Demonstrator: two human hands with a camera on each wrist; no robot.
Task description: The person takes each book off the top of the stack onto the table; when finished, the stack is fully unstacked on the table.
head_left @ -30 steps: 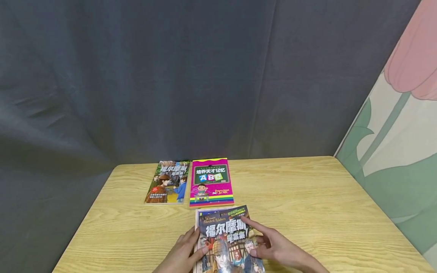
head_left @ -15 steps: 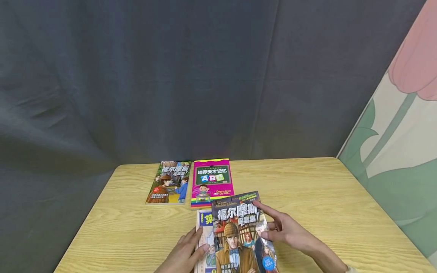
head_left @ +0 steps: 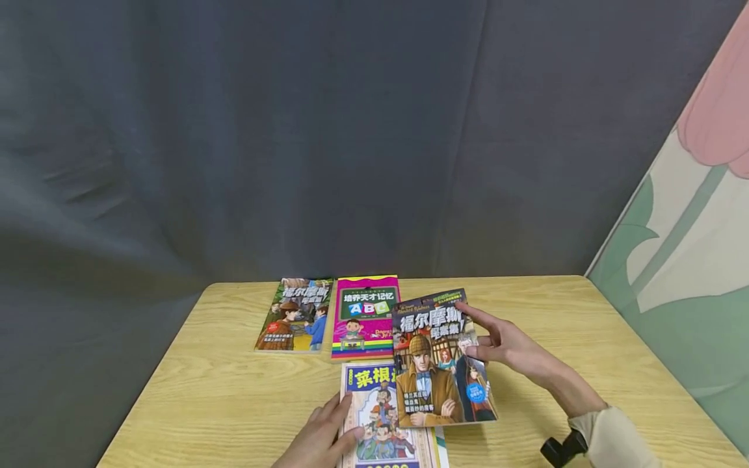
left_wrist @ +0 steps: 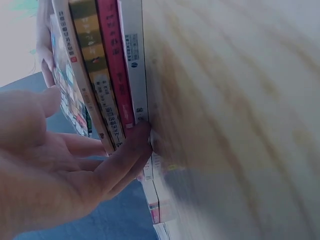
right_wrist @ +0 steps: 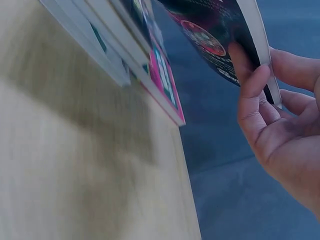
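In the head view my right hand (head_left: 515, 348) pinches the right edge of a detective comic book (head_left: 430, 390), thumb on the cover and fingers beneath. The book is raised and tilted; the right wrist view shows the underside of the book (right_wrist: 212, 37). Below it lies a stack of several books, topped by a cream book with cartoon figures (head_left: 380, 422), partly covered by the raised book. My left hand (head_left: 318, 435) rests at the stack's left side. In the left wrist view, extended fingers (left_wrist: 127, 155) touch the spines (left_wrist: 112, 75).
Two books lie side by side at the table's back: a detective comic (head_left: 295, 315) on the left and a pink ABC book (head_left: 363, 338), its right edge overlapped by the raised book. Dark cloth (head_left: 351, 143) hangs behind the wooden table (head_left: 199, 403).
My right hand has lifted the detective comic book off the stack and carried it up and rightward, uncovering the cream book. My left hand has stayed at the stack's side.
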